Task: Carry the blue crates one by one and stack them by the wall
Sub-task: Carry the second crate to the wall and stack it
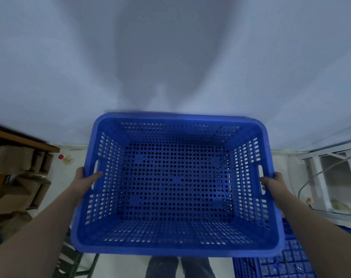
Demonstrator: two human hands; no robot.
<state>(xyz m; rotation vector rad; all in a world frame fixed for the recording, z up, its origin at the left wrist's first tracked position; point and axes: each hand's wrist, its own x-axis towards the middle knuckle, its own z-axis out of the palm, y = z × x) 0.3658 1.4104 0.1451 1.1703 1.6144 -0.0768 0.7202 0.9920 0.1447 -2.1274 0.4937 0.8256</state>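
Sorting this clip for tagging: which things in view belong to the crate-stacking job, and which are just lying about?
Job:
held blue crate
left hand
right hand
more blue crates
wall

Lying about:
cardboard boxes
wooden shelf
white frame
cable

Left arm (40, 223): bare from wrist to lower left frame edge; no sleeve visible.
Right arm (311, 223): bare likewise, running to lower right edge.
Left hand (86, 178): no glove, ring or watch visible.
Right hand (273, 181): the same.
Legs (180, 267): dark blue trousers, bottom centre, slightly creased.
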